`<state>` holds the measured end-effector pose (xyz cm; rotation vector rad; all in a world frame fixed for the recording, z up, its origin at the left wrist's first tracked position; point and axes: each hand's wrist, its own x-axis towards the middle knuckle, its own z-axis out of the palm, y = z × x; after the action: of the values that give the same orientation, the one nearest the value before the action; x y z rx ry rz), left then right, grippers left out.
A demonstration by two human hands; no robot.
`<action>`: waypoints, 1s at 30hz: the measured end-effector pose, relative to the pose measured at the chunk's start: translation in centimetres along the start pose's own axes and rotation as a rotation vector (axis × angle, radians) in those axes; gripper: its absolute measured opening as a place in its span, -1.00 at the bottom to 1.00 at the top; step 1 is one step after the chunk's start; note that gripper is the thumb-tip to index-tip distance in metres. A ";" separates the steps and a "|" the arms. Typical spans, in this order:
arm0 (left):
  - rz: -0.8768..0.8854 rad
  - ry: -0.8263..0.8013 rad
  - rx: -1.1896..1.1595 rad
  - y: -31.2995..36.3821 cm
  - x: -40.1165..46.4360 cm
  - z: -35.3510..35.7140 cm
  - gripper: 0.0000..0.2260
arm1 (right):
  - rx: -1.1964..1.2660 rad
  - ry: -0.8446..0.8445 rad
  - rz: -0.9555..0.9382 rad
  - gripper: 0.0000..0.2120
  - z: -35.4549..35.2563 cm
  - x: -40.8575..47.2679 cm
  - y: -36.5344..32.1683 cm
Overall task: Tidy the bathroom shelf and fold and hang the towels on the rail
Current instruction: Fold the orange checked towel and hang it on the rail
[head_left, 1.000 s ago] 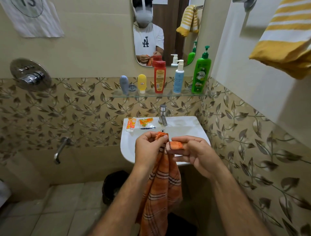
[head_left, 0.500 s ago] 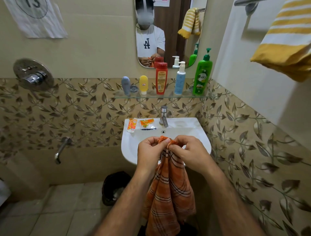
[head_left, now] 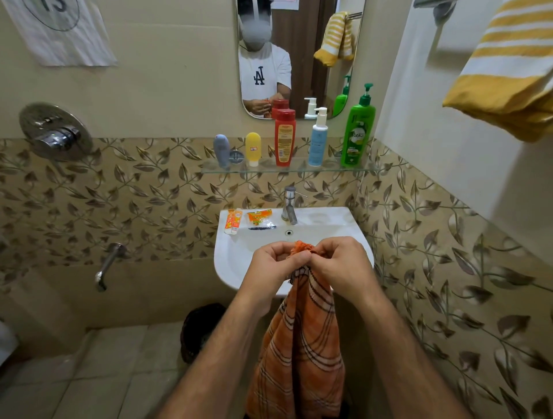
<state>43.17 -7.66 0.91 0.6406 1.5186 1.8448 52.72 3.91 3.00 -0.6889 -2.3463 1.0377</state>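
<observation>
An orange checked towel (head_left: pixel 302 344) hangs down in front of the white sink (head_left: pixel 236 257). My left hand (head_left: pixel 276 264) and my right hand (head_left: pixel 338 263) pinch its top edge together, knuckles almost touching. A yellow and white striped towel (head_left: pixel 505 77) hangs on the rail (head_left: pixel 431 3) at the upper right. On the glass shelf (head_left: pixel 299 169) stand a grey-blue tube (head_left: pixel 221 149), a yellow tube (head_left: pixel 253 148), a red bottle (head_left: pixel 285 137), a pale blue pump bottle (head_left: pixel 318 139) and a green pump bottle (head_left: pixel 358 128), all upright.
A small orange tube (head_left: pixel 233 220) and an orange sachet (head_left: pixel 258 217) lie on the sink's back ledge beside the tap (head_left: pixel 289 205). A dark bin (head_left: pixel 203 329) stands on the floor under the sink. The tiled wall runs close on the right. A mirror (head_left: pixel 299 56) hangs above the shelf.
My right hand has come in towards my left, bringing the towel's top corners together. The towel hangs straighter and more bunched below both hands.
</observation>
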 end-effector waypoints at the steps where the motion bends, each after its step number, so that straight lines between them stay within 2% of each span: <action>1: 0.011 0.005 0.012 0.0 0.1 -0.1 -0.93 | 0.001 -0.007 -0.015 -0.77 -0.1 0.0 -0.1; 4: 0.051 0.008 0.022 0.1 0.3 -0.2 -0.93 | 0.034 -0.065 -0.065 -0.73 -0.4 0.1 -0.2; 7: 0.102 0.021 0.017 0.9 0.7 -0.9 -0.91 | 0.237 -0.259 -0.067 -0.85 -1.0 0.3 0.5; 9: 0.134 0.031 -0.013 1.5 1.0 -1.4 -0.92 | 0.315 -0.365 -0.079 -0.82 -1.4 0.4 1.2; 11: 0.156 0.033 -0.052 1.9 1.2 -1.4 -0.91 | 0.396 -0.544 -0.051 -0.83 -1.6 0.3 1.9; 13: 0.169 0.052 -0.058 2.1 1.4 -1.3 -0.91 | 0.338 -0.698 -0.003 -0.85 -1.6 0.0 2.4; 17: 0.219 0.192 -0.034 2.5 2.4 -2.3 -0.89 | -0.036 -0.703 0.097 -0.73 -1.3 -0.7 3.2; 19: 0.245 0.256 -0.044 2.9 2.8 -3.2 -0.86 | -0.130 -0.698 0.142 -0.68 -1.5 -1.1 3.4; 25: 0.317 0.410 -0.063 3.4 3.8 -5.0 -0.86 | -0.299 -0.834 0.250 -0.86 -1.6 -2.3 4.6; 27: 0.354 0.451 -0.062 3.6 4.0 -5.5 -0.85 | -0.310 -0.832 0.282 -0.93 -1.9 -2.6 5.6; 30: 0.386 0.468 -0.029 3.5 3.8 -5.0 -0.85 | -0.265 -0.729 0.289 -0.83 -2.7 -2.7 6.6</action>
<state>36.39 -8.50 3.18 0.5380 1.7442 2.4357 58.01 7.54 -1.11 -0.8751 -3.1215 1.2706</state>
